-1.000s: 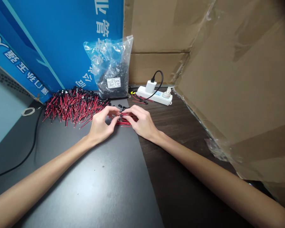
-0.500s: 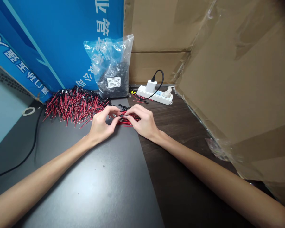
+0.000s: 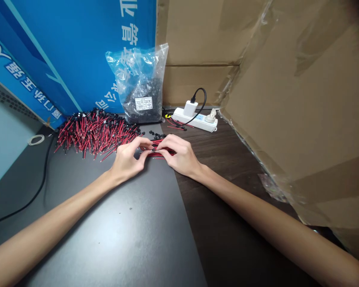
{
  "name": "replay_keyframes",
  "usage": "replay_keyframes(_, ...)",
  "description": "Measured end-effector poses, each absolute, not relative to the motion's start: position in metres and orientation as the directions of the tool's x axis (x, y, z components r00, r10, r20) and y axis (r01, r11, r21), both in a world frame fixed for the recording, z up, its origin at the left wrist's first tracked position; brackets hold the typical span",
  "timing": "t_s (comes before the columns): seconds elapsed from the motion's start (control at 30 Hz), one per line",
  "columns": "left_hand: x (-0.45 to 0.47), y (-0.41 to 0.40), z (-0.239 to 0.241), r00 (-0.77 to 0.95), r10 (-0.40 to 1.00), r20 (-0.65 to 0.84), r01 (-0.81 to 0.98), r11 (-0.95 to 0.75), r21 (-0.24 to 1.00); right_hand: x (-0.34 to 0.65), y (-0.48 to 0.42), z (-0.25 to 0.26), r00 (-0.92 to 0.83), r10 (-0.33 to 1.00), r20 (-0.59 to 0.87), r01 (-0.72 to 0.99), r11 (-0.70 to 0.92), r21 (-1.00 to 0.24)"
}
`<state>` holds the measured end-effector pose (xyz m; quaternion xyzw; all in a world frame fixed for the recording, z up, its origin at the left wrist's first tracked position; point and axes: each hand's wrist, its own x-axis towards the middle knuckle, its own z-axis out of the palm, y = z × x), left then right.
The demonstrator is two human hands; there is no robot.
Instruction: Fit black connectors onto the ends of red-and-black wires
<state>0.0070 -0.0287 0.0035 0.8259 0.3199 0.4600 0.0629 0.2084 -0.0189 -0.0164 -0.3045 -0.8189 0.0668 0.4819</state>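
Note:
My left hand and my right hand meet fingertip to fingertip over a small bundle of red-and-black wires on the dark mat. Both hands pinch at a small black connector on a wire end between them. A large pile of the same red-and-black wire leads lies just left of my left hand. A few loose black connectors are scattered behind the hands.
A clear plastic bag of black parts leans on a blue board. A white power strip with a charger plugged in sits behind. Cardboard walls the right side. A black cable and a white ring lie at the left.
My left hand's fingers have closed lower onto the connector and the right hand has shifted slightly. Everything else has stayed put.

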Motion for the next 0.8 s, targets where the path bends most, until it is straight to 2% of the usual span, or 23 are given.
replay_keyframes(0.13, 0.0062, -0.0305, 0.004, 0.406, 0.571, 0.713, 0.479, -0.798, 0.366, 0.2088, -0.0199, -0.0164, -0.383, 0.552, 0.741, 0.447, 0.812, -0.374)
replay_keyframes(0.27, 0.0071, -0.0296, 0.0037, 0.404, 0.578, 0.71, 0.474, -0.795, 0.378, 0.2077, -0.0196, -0.0157, -0.366, 0.574, 0.732, 0.443, 0.799, -0.405)
replay_keyframes(0.57, 0.0069, -0.0211, 0.0018, 0.222, 0.716, 0.661, 0.491, -0.668, 0.559, 0.2044, -0.0192, -0.0119, -0.301, 0.689, 0.66, 0.478, 0.707, -0.521)
replay_keyframes(0.8, 0.0081, -0.0213, 0.0045, 0.267, 0.745, 0.612, 0.421, -0.661, 0.621, 0.2042, -0.019, -0.0122, -0.263, 0.649, 0.714, 0.459, 0.735, -0.5)
